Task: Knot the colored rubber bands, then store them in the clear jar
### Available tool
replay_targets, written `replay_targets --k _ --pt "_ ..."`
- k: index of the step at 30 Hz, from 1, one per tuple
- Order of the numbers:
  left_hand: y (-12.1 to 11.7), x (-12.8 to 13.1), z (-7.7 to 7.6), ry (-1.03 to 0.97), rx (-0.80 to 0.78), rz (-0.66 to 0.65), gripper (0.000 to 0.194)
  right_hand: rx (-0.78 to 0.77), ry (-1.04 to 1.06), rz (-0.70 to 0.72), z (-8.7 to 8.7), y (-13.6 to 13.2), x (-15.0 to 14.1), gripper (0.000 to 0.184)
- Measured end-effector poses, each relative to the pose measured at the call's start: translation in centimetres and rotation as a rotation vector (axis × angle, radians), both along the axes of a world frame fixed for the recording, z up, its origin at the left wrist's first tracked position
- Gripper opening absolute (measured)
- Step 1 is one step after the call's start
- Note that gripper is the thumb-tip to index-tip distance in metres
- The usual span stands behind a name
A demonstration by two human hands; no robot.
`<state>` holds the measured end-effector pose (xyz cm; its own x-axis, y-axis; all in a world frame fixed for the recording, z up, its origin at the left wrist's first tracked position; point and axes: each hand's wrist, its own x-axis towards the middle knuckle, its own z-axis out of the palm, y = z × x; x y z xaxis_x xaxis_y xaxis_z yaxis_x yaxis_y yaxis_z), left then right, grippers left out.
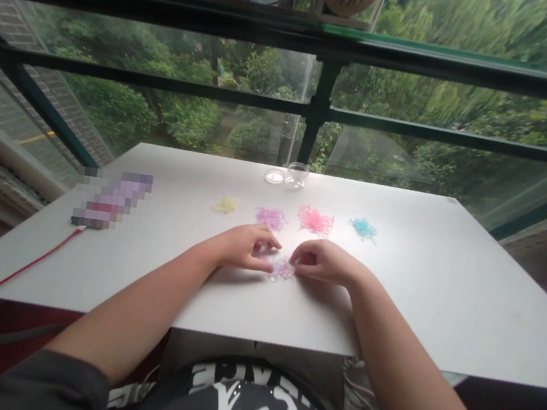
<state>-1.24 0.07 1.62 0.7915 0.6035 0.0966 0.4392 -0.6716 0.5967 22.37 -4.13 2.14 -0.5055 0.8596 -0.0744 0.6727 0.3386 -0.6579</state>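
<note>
Mixed pile: small heap of thin, loop-like strands [282, 270], pale with pink and purple; on the white table [446, 275], near its front edge, between the two hands.
Left hand: [245, 247] at the pile's left side; thumb and fingers spread apart, thumb tip at the strands.
Right hand: [326, 262] at the pile's right side; fingers curled, thumb and forefinger tips close to the strands; cannot tell whether they pinch any.
Sorted heaps: a row beyond the hands; from left, yellow heap [226, 205], purple heap [272, 218], pink heap [316, 221], blue heap [364, 228]; all apart.
Far edge: clear round container [297, 176]; clear lid [274, 177] just beside it, on the left.
Table left: pixelated purplish object [113, 201]; red cable [28, 265] runs from it over the front edge.
</note>
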Motion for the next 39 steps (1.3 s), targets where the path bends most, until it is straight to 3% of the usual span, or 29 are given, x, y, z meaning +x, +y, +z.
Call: replay_targets --k 10,21,32,35,39 --pt "0.3 0.2 -0.2 0.015 -0.024 -0.034 0.019 0.094 -0.026 0.077 -0.5 0.1 -1.0 0.011" --pt "0.6 -0.3 -0.4 -0.020 -0.048 -0.013 0.016 -0.084 0.142 0.037 -0.2 0.2 -0.2 0.013" --pt "0.5 -0.3 -0.2 -0.011 -0.042 0.002 0.019 0.144 0.103 -0.017 -0.6 0.2 -1.2 0.010" --pt "0.5 -0.3 -0.1 -0.011 -0.025 -0.009 0.015 0.263 0.075 0.065 -0.1 -0.4 -2.2 0.006" --pt "0.5 -0.4 0.0 -0.016 -0.016 -0.016 0.017 0.263 0.006 0.211 0.2 -1.5 -3.7 0.009"
